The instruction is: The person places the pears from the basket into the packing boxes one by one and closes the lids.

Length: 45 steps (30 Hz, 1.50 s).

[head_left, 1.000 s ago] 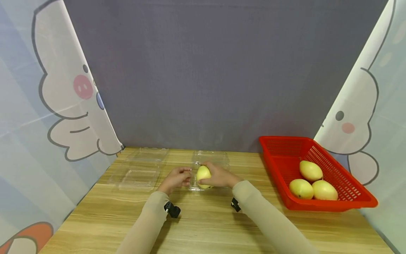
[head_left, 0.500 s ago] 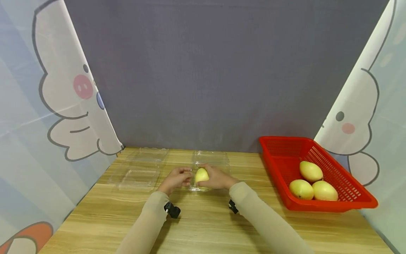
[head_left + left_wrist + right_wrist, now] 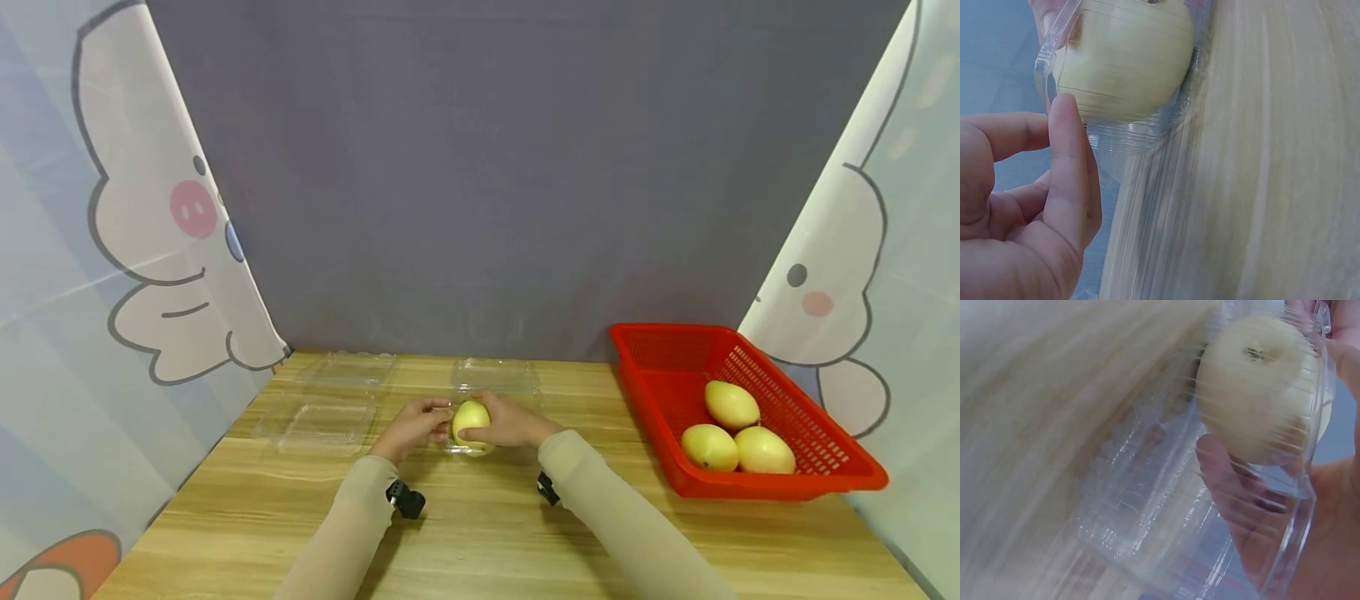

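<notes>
My right hand (image 3: 513, 421) holds a yellow pear (image 3: 471, 425) inside the left end of an unlidded clear plastic clamshell box (image 3: 531, 403). In the right wrist view, the pear (image 3: 1254, 394) shows through the ribbed wall with its dark blossom end facing out, and fingers curve under and behind it. My left hand (image 3: 416, 427) is at the box's left side. The left wrist view has its thumb and a finger (image 3: 1066, 156) pinching the rim beside the pear (image 3: 1125, 59).
A red plastic basket (image 3: 645, 417) on the right holds several pears, bunched at its near end. Another clear clamshell (image 3: 326, 425) lies unfolded on the left of the wooden table (image 3: 480, 533). A grey cloth (image 3: 480, 183) hangs behind.
My right hand has shifted a little left with the pear, bringing it to the box's left end. The left hand stays at the rim. The head view has tilted slightly.
</notes>
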{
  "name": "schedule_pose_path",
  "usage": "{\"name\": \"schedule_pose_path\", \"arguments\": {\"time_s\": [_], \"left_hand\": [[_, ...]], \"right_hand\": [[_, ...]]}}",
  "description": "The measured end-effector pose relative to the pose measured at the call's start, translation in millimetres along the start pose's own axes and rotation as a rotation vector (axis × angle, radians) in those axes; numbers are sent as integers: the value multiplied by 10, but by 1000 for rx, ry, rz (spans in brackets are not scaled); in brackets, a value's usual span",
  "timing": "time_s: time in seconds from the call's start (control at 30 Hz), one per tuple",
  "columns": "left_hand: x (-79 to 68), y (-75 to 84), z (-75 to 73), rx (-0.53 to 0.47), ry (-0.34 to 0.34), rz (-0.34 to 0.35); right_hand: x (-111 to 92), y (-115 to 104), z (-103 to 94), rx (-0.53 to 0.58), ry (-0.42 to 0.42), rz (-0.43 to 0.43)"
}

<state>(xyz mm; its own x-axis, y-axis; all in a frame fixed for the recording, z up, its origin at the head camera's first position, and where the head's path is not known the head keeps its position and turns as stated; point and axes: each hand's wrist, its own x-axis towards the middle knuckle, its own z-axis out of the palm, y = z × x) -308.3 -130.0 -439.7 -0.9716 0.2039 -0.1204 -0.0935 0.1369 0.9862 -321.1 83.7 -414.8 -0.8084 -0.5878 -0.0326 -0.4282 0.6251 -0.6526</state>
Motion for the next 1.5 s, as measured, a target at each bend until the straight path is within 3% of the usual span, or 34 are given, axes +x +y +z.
{"name": "schedule_pose_path", "arguments": {"time_s": [0.6, 1.07, 1.5], "left_hand": [[22, -29, -22, -13, -15, 14], [34, -29, -24, -16, -9, 2], [29, -25, -22, -7, -10, -2]], "right_hand": [[1, 14, -27, -1, -37, -16], [-169, -145, -227, -101, 8, -4], [-364, -314, -480, -191, 101, -28]]}}
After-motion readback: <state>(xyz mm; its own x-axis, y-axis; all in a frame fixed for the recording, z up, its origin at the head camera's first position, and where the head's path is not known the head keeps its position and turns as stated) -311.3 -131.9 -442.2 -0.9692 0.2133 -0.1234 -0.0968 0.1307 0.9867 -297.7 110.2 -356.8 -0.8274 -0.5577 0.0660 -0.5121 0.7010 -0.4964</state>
